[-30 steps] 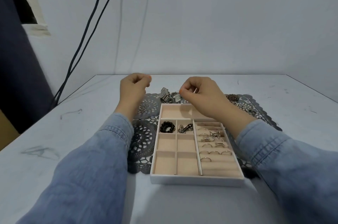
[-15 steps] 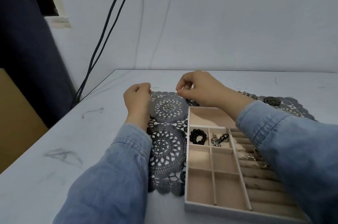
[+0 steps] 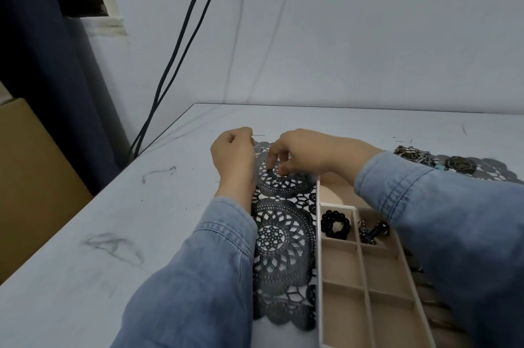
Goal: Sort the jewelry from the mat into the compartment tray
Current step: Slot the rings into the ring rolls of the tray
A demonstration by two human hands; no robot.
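Observation:
A black lace mat lies on the grey table. On its right part stands the white compartment tray with beige cells. One cell holds a black bead bracelet, the one beside it a dark chain piece. My right hand reaches across the tray's far end and pinches a small silver piece lying on the mat. My left hand rests curled at the mat's left edge with nothing visible in it. My right sleeve hides the tray's right side.
More jewelry and a round dark brooch lie on the mat's far right part. Two black cables hang down the wall behind the table's left corner. A cardboard box and a dark curtain stand left of the table.
The view has swung left and closer. My right hand moved left from above the tray's far end and lowered its fingertips onto the silver piece. My left hand stayed curled.

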